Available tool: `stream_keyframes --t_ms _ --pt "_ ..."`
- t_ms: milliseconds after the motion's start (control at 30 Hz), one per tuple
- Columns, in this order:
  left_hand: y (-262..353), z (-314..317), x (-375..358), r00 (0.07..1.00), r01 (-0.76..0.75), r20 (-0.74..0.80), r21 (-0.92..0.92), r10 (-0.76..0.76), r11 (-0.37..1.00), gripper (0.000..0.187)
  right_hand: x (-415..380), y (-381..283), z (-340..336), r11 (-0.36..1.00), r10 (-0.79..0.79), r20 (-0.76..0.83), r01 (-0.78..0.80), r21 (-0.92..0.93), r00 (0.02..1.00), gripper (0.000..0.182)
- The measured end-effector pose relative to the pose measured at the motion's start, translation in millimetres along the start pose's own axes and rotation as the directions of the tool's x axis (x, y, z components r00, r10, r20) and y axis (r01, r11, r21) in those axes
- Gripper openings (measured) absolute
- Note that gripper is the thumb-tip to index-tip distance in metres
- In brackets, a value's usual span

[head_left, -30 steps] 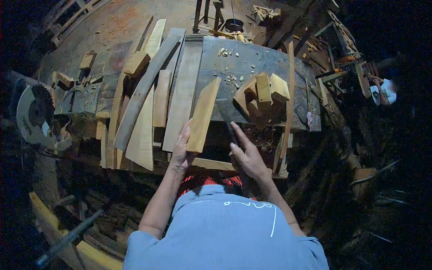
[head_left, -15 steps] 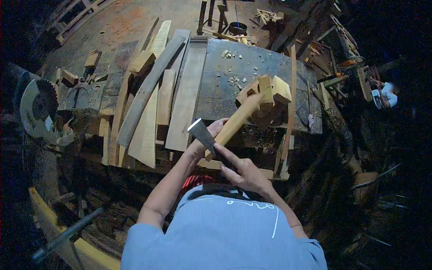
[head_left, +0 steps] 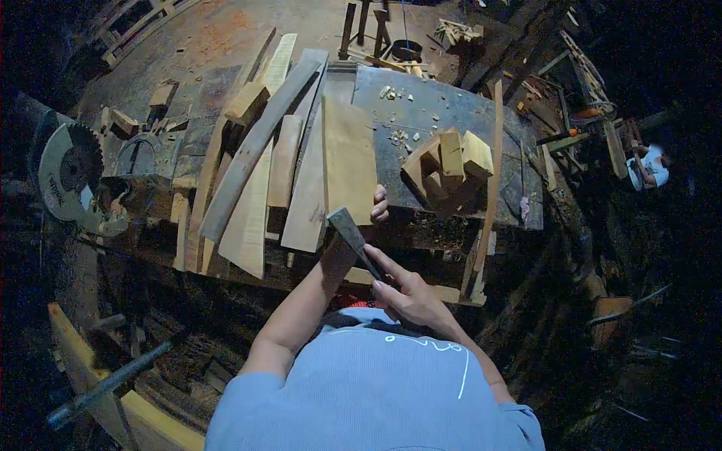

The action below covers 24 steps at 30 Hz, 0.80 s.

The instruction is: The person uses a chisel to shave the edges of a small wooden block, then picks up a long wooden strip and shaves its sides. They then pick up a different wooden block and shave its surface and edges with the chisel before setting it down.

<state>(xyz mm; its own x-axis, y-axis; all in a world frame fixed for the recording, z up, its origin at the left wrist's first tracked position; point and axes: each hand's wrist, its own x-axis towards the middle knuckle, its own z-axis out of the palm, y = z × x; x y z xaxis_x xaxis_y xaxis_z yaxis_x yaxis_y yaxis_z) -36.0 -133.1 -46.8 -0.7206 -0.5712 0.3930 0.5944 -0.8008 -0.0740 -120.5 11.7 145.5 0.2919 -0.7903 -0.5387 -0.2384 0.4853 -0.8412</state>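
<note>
A flat pale wooden board (head_left: 350,158) stands out in front of me, held near its lower end by my left hand (head_left: 380,204). The fingers of that hand curl round the board's right edge, while the palm is hidden behind it. My right hand (head_left: 410,298) is closed around the narrow part of a chisel (head_left: 350,232), its index finger stretched along the metal. The wide, flat chisel end points up and left, overlapping the board's bottom edge in this view.
Long planks (head_left: 259,154) lie side by side on the workbench (head_left: 444,98), left of the board. Short wooden blocks (head_left: 451,158) and shavings are on the right. A toothed circular saw blade (head_left: 71,167) stands far left. A person (head_left: 648,167) is at the far right.
My left hand has turned the wood, so its broad face shows instead of a narrow side, and it points further left and away. The chisel has shifted slightly right and down.
</note>
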Motion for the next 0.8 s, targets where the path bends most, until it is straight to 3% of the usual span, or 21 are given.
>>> stream_keyframes --t_ms 133,200,233,333,400,467,500,533,567,600,633,667,700,733,767,800 --pt "-19.9 12.2 -16.5 0.999 0.022 -0.041 0.002 -0.022 1.0 0.043 21.1 7.8 -8.7 0.973 -0.181 -0.105 0.193 0.124 0.978 0.054" --pt "-29.0 16.4 -24.6 0.988 0.037 -0.151 0.033 -0.031 0.999 0.043 24.3 0.4 -12.0 0.976 -0.174 -0.154 0.191 0.104 0.973 0.053" --pt "-25.5 9.1 -27.3 0.988 0.087 -0.145 0.174 -0.062 0.981 0.043 24.7 2.0 -12.8 0.975 -0.18 -0.156 0.197 0.101 0.971 0.053" --pt "-15.5 21.0 -13.4 0.986 0.005 -0.168 0.048 0.003 0.999 0.033 19.1 9.8 -8.8 0.976 -0.202 -0.077 0.207 0.063 0.976 0.053" --pt "-9.1 34.8 -7.0 0.991 0.092 -0.108 0.08 -0.083 0.993 0.033 14.3 5.5 -5.8 0.996 -0.082 -0.052 0.082 0.014 0.995 0.052" --pt "-13.6 32.9 -13.7 0.986 0.077 -0.156 0.067 -0.066 0.995 0.033 19.1 2.2 -10.3 0.991 -0.133 -0.075 0.131 -0.039 0.988 0.052" --pt "-20.5 30.6 -27.7 0.938 0.093 -0.329 0.554 0.114 0.827 0.035 20.0 -7.3 -14.4 0.997 -0.056 -0.117 0.062 0.048 0.992 0.053" --pt "-28.2 39.0 -36.8 0.862 0.198 -0.368 0.878 0.35 0.436 0.042 22.2 -13.9 -18.7 0.991 0.021 -0.154 0.0 0.135 0.988 0.053" --pt "-35.7 44.8 -39.2 0.833 0.156 -0.393 0.842 0.389 0.516 0.044 41.2 15.4 -26.2 0.953 -0.304 -0.254 0.297 -0.067 0.918 0.054" --pt "-44.6 69.2 -31.4 0.8 0.109 -0.422 0.801 0.425 0.589 0.047 31.6 -11.5 -29.9 0.99 -0.03 -0.181 0.054 0.128 0.983 0.054" --pt "-50.0 89.6 -23.1 0.725 0.121 -0.497 0.773 0.477 0.622 0.041 35.0 -3.5 -28.2 0.981 -0.148 -0.205 0.17 0.092 0.967 0.054" --pt "-43.7 72.3 -24.0 0.728 0.118 -0.491 0.778 0.479 0.618 0.041 37.6 5.2 -25.3 0.957 -0.266 -0.223 0.284 0.051 0.938 0.054" --pt "-32.8 35.1 -28.8 0.871 0.021 -0.423 0.537 0.247 0.843 0.039 33.2 5.8 -21.2 0.966 -0.246 -0.177 0.257 0.042 0.953 0.053" --pt "-22.6 -2.1 -35.0 0.967 0.01 -0.252 0.217 0.046 0.976 0.038 27.8 7.6 -16.0 0.974 -0.22 -0.132 0.226 0.033 0.967 0.053" --pt "-18.4 -19.3 -39.4 0.996 0.085 -0.008 -0.122 -0.086 0.989 0.036 34.8 26.3 -10.3 0.897 -0.435 -0.165 0.409 -0.169 0.885 0.053" --pt "-23.2 -1.6 -39.1 0.996 0.083 -0.01 -0.124 -0.085 0.989 0.036 31.9 19.4 -11.4 0.898 -0.432 -0.164 0.406 -0.167 0.887 0.053"
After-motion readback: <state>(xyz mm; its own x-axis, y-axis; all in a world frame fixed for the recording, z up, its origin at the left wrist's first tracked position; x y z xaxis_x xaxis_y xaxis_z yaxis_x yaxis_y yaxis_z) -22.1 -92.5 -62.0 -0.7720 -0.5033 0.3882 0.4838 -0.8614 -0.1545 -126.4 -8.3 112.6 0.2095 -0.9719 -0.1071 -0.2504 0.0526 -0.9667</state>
